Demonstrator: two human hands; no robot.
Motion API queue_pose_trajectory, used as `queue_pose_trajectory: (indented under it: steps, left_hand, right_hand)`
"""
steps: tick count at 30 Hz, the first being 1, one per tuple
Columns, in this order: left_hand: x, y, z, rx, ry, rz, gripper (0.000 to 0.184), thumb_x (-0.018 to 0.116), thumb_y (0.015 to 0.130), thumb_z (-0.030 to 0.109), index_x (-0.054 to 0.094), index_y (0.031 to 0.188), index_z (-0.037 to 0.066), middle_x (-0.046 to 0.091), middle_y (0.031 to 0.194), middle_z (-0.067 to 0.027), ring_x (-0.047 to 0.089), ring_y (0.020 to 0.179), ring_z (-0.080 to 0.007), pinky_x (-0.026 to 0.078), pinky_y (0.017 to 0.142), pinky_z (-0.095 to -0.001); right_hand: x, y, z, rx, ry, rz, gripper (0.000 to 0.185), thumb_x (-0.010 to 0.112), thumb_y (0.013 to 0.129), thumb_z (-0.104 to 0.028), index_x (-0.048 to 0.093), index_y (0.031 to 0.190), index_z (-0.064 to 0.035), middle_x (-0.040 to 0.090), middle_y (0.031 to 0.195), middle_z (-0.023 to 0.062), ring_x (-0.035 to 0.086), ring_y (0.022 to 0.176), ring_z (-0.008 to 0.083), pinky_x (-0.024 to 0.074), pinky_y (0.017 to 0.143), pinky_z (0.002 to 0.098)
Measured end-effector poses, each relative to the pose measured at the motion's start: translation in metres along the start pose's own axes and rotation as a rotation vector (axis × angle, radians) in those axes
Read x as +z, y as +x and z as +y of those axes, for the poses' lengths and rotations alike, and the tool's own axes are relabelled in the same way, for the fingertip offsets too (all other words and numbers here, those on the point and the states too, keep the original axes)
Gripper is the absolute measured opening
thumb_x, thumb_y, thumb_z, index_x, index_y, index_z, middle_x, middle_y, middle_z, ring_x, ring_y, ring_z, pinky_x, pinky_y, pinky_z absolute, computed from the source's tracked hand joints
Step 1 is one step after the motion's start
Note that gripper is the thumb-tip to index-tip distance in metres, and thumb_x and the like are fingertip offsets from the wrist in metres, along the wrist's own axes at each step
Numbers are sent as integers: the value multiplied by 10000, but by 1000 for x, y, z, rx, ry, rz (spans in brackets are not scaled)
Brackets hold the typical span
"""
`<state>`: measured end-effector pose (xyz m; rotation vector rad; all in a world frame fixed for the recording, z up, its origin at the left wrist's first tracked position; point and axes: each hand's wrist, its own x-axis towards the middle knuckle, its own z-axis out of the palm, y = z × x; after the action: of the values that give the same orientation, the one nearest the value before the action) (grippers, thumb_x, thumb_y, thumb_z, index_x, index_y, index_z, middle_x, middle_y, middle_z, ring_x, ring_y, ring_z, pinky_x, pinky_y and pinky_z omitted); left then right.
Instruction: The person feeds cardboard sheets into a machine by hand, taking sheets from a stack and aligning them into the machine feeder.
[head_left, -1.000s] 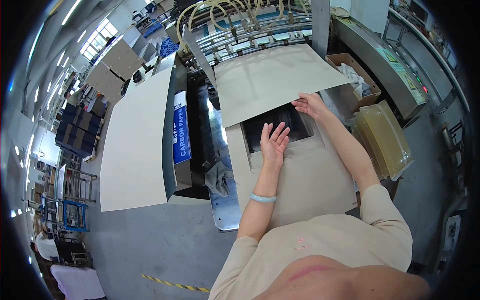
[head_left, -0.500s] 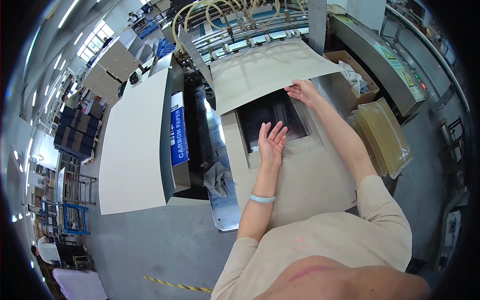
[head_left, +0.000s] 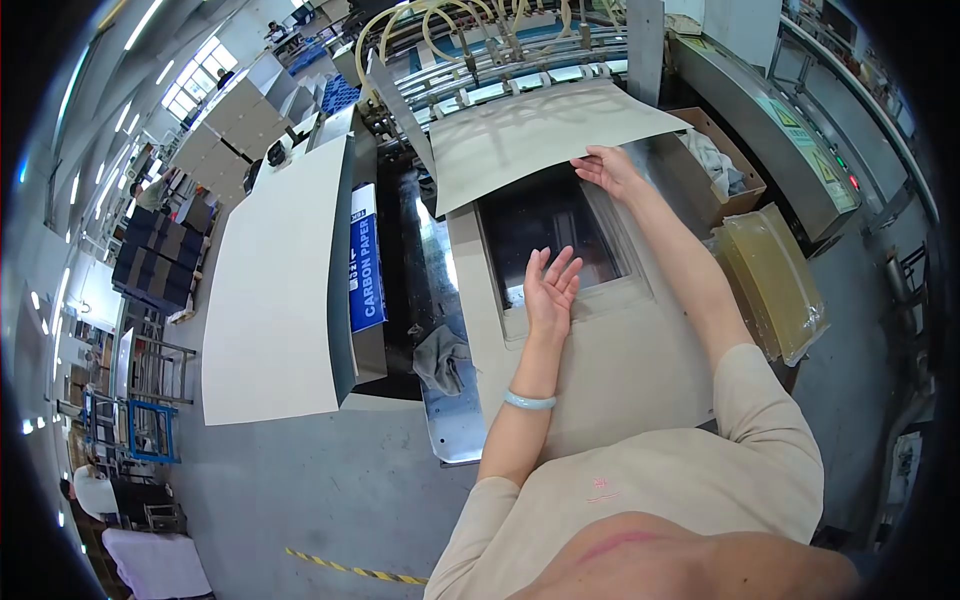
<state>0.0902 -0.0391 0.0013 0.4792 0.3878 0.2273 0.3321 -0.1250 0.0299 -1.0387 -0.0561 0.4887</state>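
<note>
"CARBON PAPER" on a blue box (head_left: 367, 260); yellow warning triangle (head_left: 838, 161) on machine panel (head_left: 742, 108)

1. Camera: 1, head-worn; position on the near side of the pale sheet (head_left: 545, 140), above its level.
2. Facing: forward and steeply down, over the wearer's shirt (head_left: 650, 468) towards the sheet.
3. Range: near; sheet within the wearer's reach.
4. Field: wide, dark and curved at the margins; includes the machine (head_left: 540, 72) beyond the sheet and grey floor (head_left: 300, 480) to its near left.
</note>
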Motion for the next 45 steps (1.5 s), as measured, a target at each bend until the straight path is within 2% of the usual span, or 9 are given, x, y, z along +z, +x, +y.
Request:
queue_pose_trajectory:
  steps: [4, 8, 23, 33, 36, 40, 41, 43, 45]
  left_hand:
    - [1, 0, 0, 1, -1, 5, 449, 555, 903, 404, 436, 1204, 92, 604, 1147, -141, 642, 928, -212, 521, 659, -234]
    - [1, 0, -1, 4, 0, 1, 443, 554, 904, 403, 438, 1202, 96, 606, 1143, -138, 643, 918, -209, 520, 661, -232]
    - [4, -2, 0, 5, 3, 10, 407, 543, 913, 385, 445, 1188, 103, 613, 1124, -126, 646, 900, -194, 517, 659, -222]
    - [6, -3, -1, 3, 16, 7, 391, 536, 917, 379, 452, 1173, 95, 614, 1117, -123, 649, 892, -194, 516, 656, -215]
    - [8, -1, 0, 12, 32, 6, 393, 529, 921, 377, 451, 1180, 92, 613, 1115, -123, 649, 890, -193, 516, 657, -218]
    - [11, -5, -2, 28, 67, 8, 402, 511, 930, 365, 462, 1207, 78, 617, 1106, -119, 649, 875, -187, 509, 661, -220]
    - [9, -5, -4, 13, 60, 20, 402, 511, 930, 365, 462, 1207, 78, 617, 1106, -119, 649, 875, -187, 509, 661, -220]
    - [3, -6, -9, 190, 205, -58, 405, 510, 931, 360, 484, 1211, 67, 624, 1098, -109, 648, 858, -177, 495, 666, -223]
    - [18, -12, 0, 214, 374, -25, 389, 504, 933, 345, 502, 1200, 62, 637, 1075, -98, 648, 849, -170, 484, 671, -224]
  right_hand:
    - [-9, 18, -3, -13, -2, 17, 169, 504, 895, -62, 513, 1024, 47, 643, 882, 195, 674, 774, 237, 574, 648, 299]
    - [-32, 42, -24, 949, 812, -200, 177, 503, 894, -60, 508, 1031, 53, 640, 887, 204, 672, 770, 240, 574, 654, 307]
    - [14, 9, -13, 495, 15, -201, 290, 535, 890, -90, 493, 1151, 30, 639, 979, 168, 645, 808, 200, 545, 677, 279]
    - [20, -21, -19, 142, -542, -146, 379, 558, 887, -111, 482, 1237, 14, 637, 1044, 142, 626, 835, 172, 524, 693, 259]
    - [72, -88, -78, -59, -540, -315, 393, 592, 868, -133, 518, 1241, -33, 651, 1055, 109, 627, 846, 155, 522, 713, 247]
    - [137, -227, -147, -1015, -462, -717, 511, 602, 853, -200, 448, 1311, -31, 570, 1179, 169, 581, 883, 185, 483, 781, 281]
    - [138, -256, -161, -1199, -599, -751, 531, 567, 869, -195, 409, 1351, -34, 457, 1328, 188, 538, 1082, 249, 444, 925, 300]
    - [137, -285, -203, -1598, -812, -956, 797, 563, 888, -377, 94, 1474, -107, 308, 1446, 193, 524, 1109, 262, 479, 925, 423]
    - [138, -302, -191, -1581, -750, -927, 777, 558, 889, -364, 108, 1467, -102, 320, 1433, 191, 527, 1101, 260, 480, 921, 418]
